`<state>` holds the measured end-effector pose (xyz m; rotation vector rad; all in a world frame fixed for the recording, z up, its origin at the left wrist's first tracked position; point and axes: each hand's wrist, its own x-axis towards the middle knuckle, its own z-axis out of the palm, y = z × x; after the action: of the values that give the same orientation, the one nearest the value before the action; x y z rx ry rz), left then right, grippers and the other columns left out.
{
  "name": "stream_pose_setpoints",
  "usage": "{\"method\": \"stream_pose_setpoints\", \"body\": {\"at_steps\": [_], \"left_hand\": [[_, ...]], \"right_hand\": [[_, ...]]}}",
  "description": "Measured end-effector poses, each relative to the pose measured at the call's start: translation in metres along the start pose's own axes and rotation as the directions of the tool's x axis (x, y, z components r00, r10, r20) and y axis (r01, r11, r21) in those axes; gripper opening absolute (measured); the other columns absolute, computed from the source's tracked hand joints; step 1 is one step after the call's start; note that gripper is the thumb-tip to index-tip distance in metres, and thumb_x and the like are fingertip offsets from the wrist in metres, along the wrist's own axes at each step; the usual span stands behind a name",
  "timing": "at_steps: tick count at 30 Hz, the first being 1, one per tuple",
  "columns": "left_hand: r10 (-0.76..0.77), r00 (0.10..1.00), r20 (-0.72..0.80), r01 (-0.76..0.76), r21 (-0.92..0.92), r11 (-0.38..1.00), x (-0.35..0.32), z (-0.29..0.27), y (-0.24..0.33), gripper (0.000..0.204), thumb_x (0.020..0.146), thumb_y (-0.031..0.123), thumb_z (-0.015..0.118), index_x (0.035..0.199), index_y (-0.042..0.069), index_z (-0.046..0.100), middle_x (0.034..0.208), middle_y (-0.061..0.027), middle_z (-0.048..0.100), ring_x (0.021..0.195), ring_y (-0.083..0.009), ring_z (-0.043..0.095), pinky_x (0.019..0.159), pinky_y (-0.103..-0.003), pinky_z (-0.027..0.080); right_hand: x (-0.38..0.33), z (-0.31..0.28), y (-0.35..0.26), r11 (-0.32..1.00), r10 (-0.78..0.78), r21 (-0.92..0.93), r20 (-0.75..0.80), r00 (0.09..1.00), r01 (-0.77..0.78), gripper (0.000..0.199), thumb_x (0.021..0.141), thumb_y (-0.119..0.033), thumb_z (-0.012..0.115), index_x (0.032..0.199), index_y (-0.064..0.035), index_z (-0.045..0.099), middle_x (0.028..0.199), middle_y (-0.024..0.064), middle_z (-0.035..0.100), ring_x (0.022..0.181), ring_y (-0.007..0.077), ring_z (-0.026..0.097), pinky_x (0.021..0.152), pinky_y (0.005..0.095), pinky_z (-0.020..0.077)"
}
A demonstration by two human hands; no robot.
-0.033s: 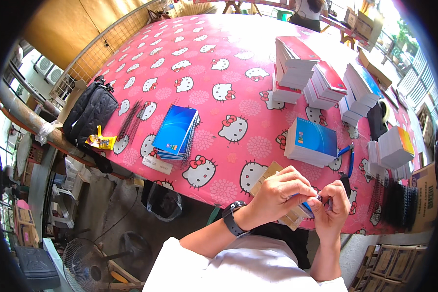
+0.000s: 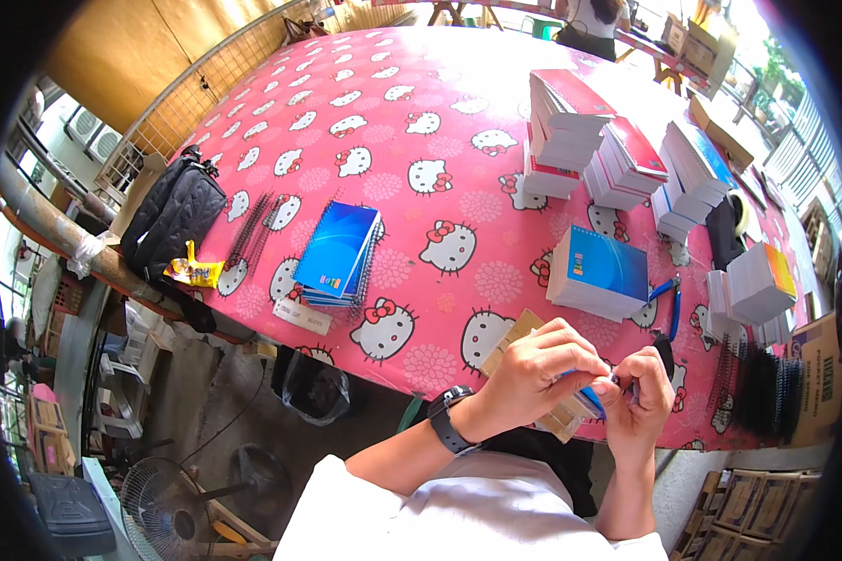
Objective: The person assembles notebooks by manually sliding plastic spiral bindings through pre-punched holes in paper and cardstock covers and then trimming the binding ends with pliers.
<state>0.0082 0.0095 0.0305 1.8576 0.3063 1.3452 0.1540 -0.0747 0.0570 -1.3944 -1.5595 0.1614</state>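
At the near edge of the table, my left hand [image 2: 544, 366] and my right hand [image 2: 638, 393] meet fingertip to fingertip. Both are closed in a pinch at the edge of a blue-covered notebook [image 2: 589, 402], most of which the hands hide. A small dark bit shows between the fingertips, too small to make out. Beneath the notebook lies a tan wooden board [image 2: 559, 423]. Just beyond my hands stands a stack of blue-covered notepads [image 2: 603, 266], with blue-handled pliers [image 2: 674, 309] to its right.
Spiral-bound blue notebooks [image 2: 339, 248] lie left, near loose dark coils [image 2: 250, 232], a black bag [image 2: 173, 213] and a yellow packet [image 2: 195, 271]. Red-covered stacks [image 2: 571, 131] stand far right. More black coils [image 2: 767, 393] sit by a carton [image 2: 817, 374]. A fan [image 2: 166, 514] stands below.
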Motion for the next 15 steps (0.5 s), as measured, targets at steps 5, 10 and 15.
{"method": "stream_pose_setpoints", "body": {"at_steps": [5,10,15], "left_hand": [[-0.094,0.996,-0.003,0.093,0.109,0.99,0.0,0.006,0.001,0.019,0.079,0.009,0.072,0.096,0.006,0.064,0.086,-0.0059,0.065,0.084,-0.024,0.061,0.075,-0.035,0.048],[-0.093,0.961,-0.259,0.217,0.508,0.834,-0.004,-0.063,-0.01,0.025,0.096,0.017,0.05,0.115,0.001,0.056,0.104,-0.0123,0.062,0.087,-0.0232,0.06,0.078,-0.035,0.046],[-0.008,0.964,-0.265,0.242,0.869,0.431,0.054,-0.227,-0.026,0.031,0.099,0.024,0.046,0.082,0.001,0.058,0.08,-0.015,0.06,0.074,-0.0354,0.055,0.062,-0.047,0.037]], "right_hand": [[-0.001,-0.001,0.004,1.0,-0.006,-0.012,0.044,0.999,0.007,0.035,0.081,-0.028,0.075,0.098,-0.0005,0.06,0.087,0.0101,0.062,0.073,0.0224,0.057,0.065,0.0318,0.0467],[0.02,-0.003,0.002,0.993,0.041,0.106,0.13,0.991,-0.055,0.078,0.081,-0.05,0.066,0.138,-0.0041,0.041,0.122,0.0179,0.056,0.115,0.0325,0.051,0.097,0.0405,0.0413],[0.01,-0.058,0.042,0.968,0.222,-0.147,0.13,0.966,-0.203,0.053,0.081,-0.037,0.071,0.118,-0.0002,0.061,0.116,0.0159,0.063,0.111,0.0298,0.057,0.096,0.0392,0.043]]}}
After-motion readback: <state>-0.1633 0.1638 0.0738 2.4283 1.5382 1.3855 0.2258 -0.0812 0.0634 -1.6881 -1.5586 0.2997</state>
